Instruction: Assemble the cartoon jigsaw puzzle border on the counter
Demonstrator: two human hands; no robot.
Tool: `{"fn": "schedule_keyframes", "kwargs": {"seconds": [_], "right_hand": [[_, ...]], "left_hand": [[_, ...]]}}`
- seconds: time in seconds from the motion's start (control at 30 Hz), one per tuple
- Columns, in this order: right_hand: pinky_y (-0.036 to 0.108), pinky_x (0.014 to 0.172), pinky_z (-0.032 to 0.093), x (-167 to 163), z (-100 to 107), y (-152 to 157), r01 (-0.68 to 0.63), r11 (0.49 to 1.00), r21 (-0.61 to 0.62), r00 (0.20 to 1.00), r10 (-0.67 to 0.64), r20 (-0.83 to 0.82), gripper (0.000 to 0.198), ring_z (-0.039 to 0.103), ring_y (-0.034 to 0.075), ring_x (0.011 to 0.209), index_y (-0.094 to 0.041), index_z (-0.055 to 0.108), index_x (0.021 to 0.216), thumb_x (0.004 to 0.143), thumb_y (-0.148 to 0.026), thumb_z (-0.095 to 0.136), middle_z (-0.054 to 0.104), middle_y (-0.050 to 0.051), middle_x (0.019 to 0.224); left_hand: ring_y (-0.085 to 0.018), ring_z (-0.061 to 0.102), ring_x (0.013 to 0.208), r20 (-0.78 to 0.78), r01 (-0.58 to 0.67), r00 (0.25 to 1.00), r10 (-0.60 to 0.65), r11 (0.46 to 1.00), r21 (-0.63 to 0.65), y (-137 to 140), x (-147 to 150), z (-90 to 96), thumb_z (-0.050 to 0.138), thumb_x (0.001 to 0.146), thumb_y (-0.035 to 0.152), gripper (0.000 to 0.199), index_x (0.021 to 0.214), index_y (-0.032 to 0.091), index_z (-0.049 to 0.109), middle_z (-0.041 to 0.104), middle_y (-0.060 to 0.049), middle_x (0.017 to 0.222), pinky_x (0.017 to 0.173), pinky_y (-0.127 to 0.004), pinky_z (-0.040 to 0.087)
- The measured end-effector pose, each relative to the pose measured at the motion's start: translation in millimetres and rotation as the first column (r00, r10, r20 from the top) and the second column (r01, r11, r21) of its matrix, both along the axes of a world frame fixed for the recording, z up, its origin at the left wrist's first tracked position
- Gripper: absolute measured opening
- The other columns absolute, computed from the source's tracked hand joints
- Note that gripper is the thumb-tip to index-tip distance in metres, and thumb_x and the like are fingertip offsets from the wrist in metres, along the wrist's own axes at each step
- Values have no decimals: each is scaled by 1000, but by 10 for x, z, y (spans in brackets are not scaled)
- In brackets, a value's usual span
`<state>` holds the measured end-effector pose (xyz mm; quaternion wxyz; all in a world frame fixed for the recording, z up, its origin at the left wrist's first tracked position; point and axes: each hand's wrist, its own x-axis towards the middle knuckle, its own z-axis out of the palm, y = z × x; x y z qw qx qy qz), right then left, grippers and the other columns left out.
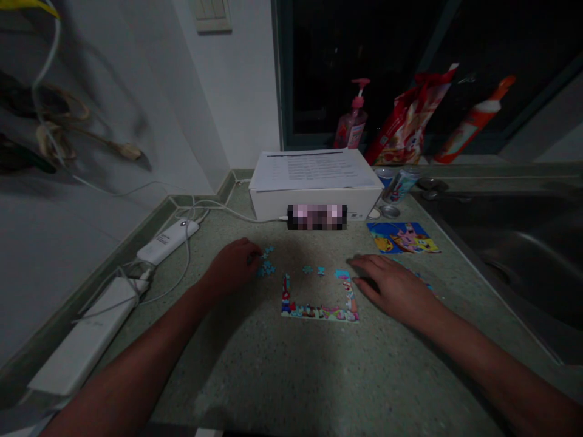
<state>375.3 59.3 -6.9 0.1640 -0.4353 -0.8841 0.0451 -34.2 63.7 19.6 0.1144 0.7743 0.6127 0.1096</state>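
A partly joined jigsaw puzzle (321,313) lies flat on the counter, with its bottom edge and parts of both sides linked into a frame. My left hand (234,262) is left of it with the fingers curled together, right beside a small group of light-blue puzzle pieces (266,267). Whether a piece is between those fingertips is hidden. Two loose pieces (314,270) lie above the frame's open top. My right hand (394,285) rests with its fingers stretched out, just right of the frame's upper right corner. More pieces (421,280) show partly behind it.
A cartoon picture card (403,237) lies beyond my right hand, near the sink (510,243). Behind the puzzle stands a white box (314,176) with a paper on top. Cans (401,185) are beside it. Power strips (91,334) and cables run along the left wall.
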Motion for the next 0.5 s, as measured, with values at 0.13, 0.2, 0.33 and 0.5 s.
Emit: {"fn": "schedule_keyframes", "kwargs": {"seconds": [0.13, 0.2, 0.33, 0.5], "right_hand": [[55, 103, 65, -5, 10, 2, -8, 1000, -13, 1000, 8, 6, 26, 77, 34, 118, -23, 74, 129, 107, -26, 61, 80, 15, 129], [55, 103, 64, -3, 13, 7, -35, 999, -16, 999, 35, 12, 20, 77, 33, 117, -23, 75, 119, 107, -25, 58, 79, 14, 127], [54, 100, 65, -2, 27, 14, -23, 1000, -16, 1000, 23, 1, 18, 77, 32, 114, -24, 73, 119, 107, -26, 60, 79, 13, 124], [53, 100, 64, -13, 47, 11, -47, 999, -21, 999, 47, -3, 16, 77, 32, 112, -24, 73, 109, 108, -25, 58, 79, 13, 121]], "left_hand": [[-29, 74, 100, -37, -24, 999, 24, 1000, -7, 13, -12, 24, 58, 99, 21, 26, 108, 20, 82, 77, -11, 109, 95, -43, 59], [-28, 74, 102, -55, -24, 998, 23, 1000, -12, 9, -6, 47, 57, 99, 20, 27, 108, 20, 82, 78, -12, 111, 96, -43, 58], [-28, 74, 100, -76, -45, 996, 42, 999, -30, -18, 15, 117, 57, 99, 21, 26, 107, 20, 82, 78, -11, 110, 94, -42, 58], [-27, 75, 97, -85, 34, 995, -46, 989, -141, -78, 11, 183, 59, 97, 21, 24, 107, 19, 81, 77, -11, 110, 90, -39, 57]]}}
